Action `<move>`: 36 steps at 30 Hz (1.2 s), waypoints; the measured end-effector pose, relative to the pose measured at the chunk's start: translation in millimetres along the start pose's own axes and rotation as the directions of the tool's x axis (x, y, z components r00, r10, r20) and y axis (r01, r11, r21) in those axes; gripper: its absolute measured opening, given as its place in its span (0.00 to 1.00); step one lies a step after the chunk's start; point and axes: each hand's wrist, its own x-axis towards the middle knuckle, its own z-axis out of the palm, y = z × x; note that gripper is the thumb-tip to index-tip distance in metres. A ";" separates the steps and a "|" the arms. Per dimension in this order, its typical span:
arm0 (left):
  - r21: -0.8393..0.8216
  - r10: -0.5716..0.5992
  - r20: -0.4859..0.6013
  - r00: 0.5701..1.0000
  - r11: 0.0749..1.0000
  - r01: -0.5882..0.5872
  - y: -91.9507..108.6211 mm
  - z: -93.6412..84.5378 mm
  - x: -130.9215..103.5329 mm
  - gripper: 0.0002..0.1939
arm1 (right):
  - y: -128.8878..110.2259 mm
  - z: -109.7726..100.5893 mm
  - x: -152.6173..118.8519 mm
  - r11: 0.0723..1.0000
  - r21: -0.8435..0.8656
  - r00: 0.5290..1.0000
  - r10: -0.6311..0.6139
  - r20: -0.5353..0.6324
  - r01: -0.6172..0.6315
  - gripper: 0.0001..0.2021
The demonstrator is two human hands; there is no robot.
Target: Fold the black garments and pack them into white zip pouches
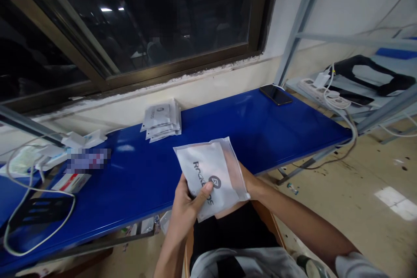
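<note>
Being clamped by the left hand (188, 203), the pouch (210, 160) is best being kept flat, right hand (249, 180) at three o'clock, grip hidden.

The left hand (187, 202) gripped a frosted bag (205, 163) above the lap, thumb pressed on its printed front. The right hand (246, 182) met the bag's other edge, its fingers mostly hidden by it. Beyond, a stack of similar bags (159, 119) lay on the blue table (224, 121) near the wall. A phone (276, 94) lay at the far right corner. Leftward, a white cable (42, 239) looped around a black slotted object (42, 210), near a box (71, 182).
</note>
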 end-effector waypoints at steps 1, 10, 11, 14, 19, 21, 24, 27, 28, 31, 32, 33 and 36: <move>-0.037 -0.019 -0.020 1.000 0.999 0.018 -0.1 -1.5 0.0 0.27 | -1.7 -3.1 0.2 1.000 0.022 0.998 -0.003 0.067 0.002 0.27; -0.556 -0.101 -0.310 0.945 0.826 -0.095 1.8 -9.0 9.0 0.23 | -14.1 -8.2 -36.1 0.986 -0.161 0.976 -0.073 -0.207 0.039 0.26; -0.578 -0.110 -0.320 0.941 0.810 -0.101 0.4 -2.9 10.1 0.23 | -8.3 -3.9 -37.3 0.995 -0.104 0.976 -0.017 -0.218 -0.006 0.28; -0.584 -0.099 -0.310 0.945 0.805 -0.108 -1.9 7.4 14.8 0.22 | 10.3 5.3 -31.0 0.984 0.163 0.946 0.115 -0.303 -0.067 0.19; -0.258 0.323 -0.530 0.784 0.820 -0.512 24.1 -25.7 26.1 0.18 | 16.9 -3.1 -8.2 0.964 0.210 0.825 -0.016 -0.565 0.163 0.08; 0.134 0.646 -0.571 0.506 0.682 -0.719 47.5 -33.3 27.3 0.19 | 13.7 -7.1 -1.7 0.974 0.099 0.802 -0.107 -0.588 0.202 0.07; 0.539 0.893 -0.068 0.445 0.408 -0.737 86.3 -15.7 27.3 0.15 | 9.5 -5.4 3.4 0.973 -0.095 0.816 -0.229 -0.531 0.211 0.06; 0.613 0.761 0.435 0.481 0.141 -0.777 115.4 18.0 34.0 0.13 | 5.2 0.4 4.8 0.930 -0.242 0.812 -0.360 -0.460 0.276 0.05; 0.604 0.718 0.511 0.472 0.091 -0.792 121.0 26.9 37.8 0.10 | 3.5 1.7 5.0 0.910 -0.284 0.798 -0.405 -0.447 0.303 0.05; 0.588 0.652 0.583 0.485 0.074 -0.806 126.7 39.8 48.0 0.08 | -2.1 2.6 5.2 0.865 -0.367 0.765 -0.484 -0.426 0.343 0.05; 0.594 0.654 0.568 0.500 0.095 -0.799 126.0 40.5 50.1 0.08 | -3.5 2.4 5.3 0.862 -0.373 0.765 -0.488 -0.421 0.344 0.06; 0.600 0.663 0.541 0.517 0.126 -0.790 124.9 40.4 51.4 0.07 | -4.4 2.3 5.3 0.863 -0.372 0.770 -0.484 -0.416 0.342 0.06; 0.595 0.673 0.464 0.576 0.246 -0.765 121.4 39.5 51.5 0.06 | -3.8 3.1 5.6 0.880 -0.349 0.785 -0.454 -0.421 0.322 0.06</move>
